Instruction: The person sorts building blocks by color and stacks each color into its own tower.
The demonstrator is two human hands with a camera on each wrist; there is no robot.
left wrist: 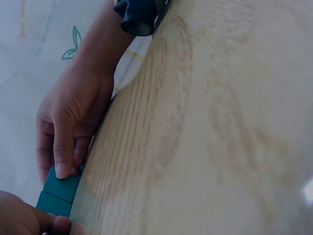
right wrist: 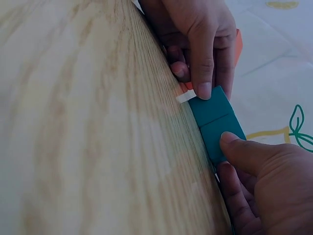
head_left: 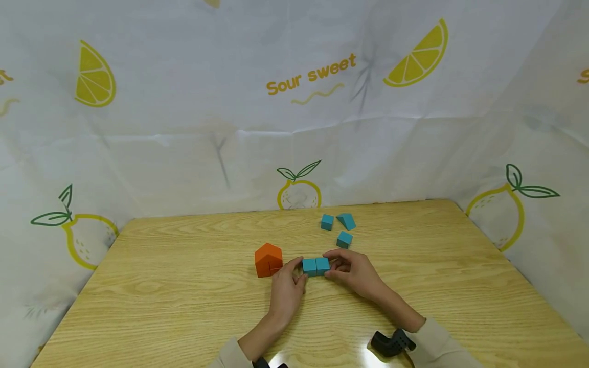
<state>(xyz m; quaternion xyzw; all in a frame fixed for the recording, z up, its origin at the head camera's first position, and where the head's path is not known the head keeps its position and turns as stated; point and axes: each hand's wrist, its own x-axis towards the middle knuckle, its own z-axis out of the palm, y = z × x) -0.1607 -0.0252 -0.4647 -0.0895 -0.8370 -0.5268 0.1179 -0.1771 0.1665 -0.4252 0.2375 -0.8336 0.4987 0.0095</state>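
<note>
Two blue cubes stand side by side on the table with their faces together, a thin seam between them. My left hand (head_left: 286, 292) pinches the left cube (head_left: 309, 267) between thumb and fingers. At the other end, my right hand (head_left: 358, 273) pinches the right cube (head_left: 323, 265). In the right wrist view, the right thumb (right wrist: 229, 138) lies on the near face of its cube, and the left thumb (right wrist: 204, 88) presses the other one. Just left of the left hand stands an orange house-shaped group of blocks (head_left: 268, 258), its lower right corner close behind the fingers.
Behind the right hand lie a blue cube (head_left: 344, 239), another blue cube (head_left: 327, 222) and a blue triangular block (head_left: 346, 221). The wooden table (head_left: 175, 286) backs onto a white cloth (head_left: 198, 168) printed with lemons. A black wrist device (head_left: 391, 343) sits by the right sleeve.
</note>
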